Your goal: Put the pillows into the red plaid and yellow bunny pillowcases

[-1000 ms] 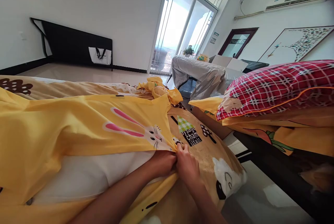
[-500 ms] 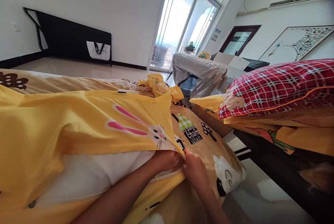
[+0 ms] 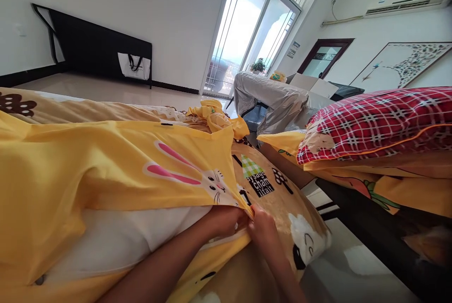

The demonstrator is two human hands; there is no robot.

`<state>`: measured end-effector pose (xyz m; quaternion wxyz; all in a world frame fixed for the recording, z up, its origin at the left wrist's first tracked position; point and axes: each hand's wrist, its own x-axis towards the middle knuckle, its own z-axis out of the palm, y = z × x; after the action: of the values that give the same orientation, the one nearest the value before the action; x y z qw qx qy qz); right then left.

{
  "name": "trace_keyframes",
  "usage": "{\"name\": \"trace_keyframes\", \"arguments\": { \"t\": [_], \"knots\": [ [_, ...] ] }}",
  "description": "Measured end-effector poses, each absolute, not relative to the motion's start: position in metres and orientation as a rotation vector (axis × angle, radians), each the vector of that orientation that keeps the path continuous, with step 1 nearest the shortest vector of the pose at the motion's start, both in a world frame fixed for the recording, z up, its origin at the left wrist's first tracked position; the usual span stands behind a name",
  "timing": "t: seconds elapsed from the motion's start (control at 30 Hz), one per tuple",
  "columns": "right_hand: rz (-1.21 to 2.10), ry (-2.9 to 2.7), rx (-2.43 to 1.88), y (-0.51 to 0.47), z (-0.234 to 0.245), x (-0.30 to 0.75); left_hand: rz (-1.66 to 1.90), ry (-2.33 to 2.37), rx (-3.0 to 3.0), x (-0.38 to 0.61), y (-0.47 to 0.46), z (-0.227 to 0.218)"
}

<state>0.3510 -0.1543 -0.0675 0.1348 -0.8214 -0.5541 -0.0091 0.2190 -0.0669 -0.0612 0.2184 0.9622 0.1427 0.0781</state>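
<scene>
A yellow pillowcase (image 3: 116, 152) printed with a white rabbit with pink ears lies stretched out in front of me. Its long near side gapes, and a white pillow (image 3: 130, 237) shows inside. My left hand (image 3: 228, 220) reaches under the upper layer into the right-hand corner, fingers curled closed; what they grip is partly hidden, with a speck of white beside them. From outside, my right hand (image 3: 263, 225) pinches that same corner of the pillowcase, its fist touching the left one. Beneath lies a tan blanket (image 3: 282, 199) with a sheep and printed lettering.
Bunched yellow cloth (image 3: 212, 112) lies beyond the pillowcase. At right, a red plaid pillow (image 3: 381, 124) rests on yellow carrot-print bedding (image 3: 416, 190) above a dark frame (image 3: 353, 213). Farther back are a plastic-covered table (image 3: 268, 89), a black folded panel (image 3: 95, 49) and a white bag (image 3: 134, 67).
Both hands stay at the pillowcase corner with almost the same grip. The left hand has shifted very slightly at the opening, and the view has tilted a little.
</scene>
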Motion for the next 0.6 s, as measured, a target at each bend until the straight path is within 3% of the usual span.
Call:
{"name": "trace_keyframes", "arguments": {
  "t": [0.6],
  "knots": [
    [0.43,-1.032,-1.711,-0.142,-0.078,0.348,0.193,0.125,2.828,0.219,-0.063,-0.074]
  ]
}}
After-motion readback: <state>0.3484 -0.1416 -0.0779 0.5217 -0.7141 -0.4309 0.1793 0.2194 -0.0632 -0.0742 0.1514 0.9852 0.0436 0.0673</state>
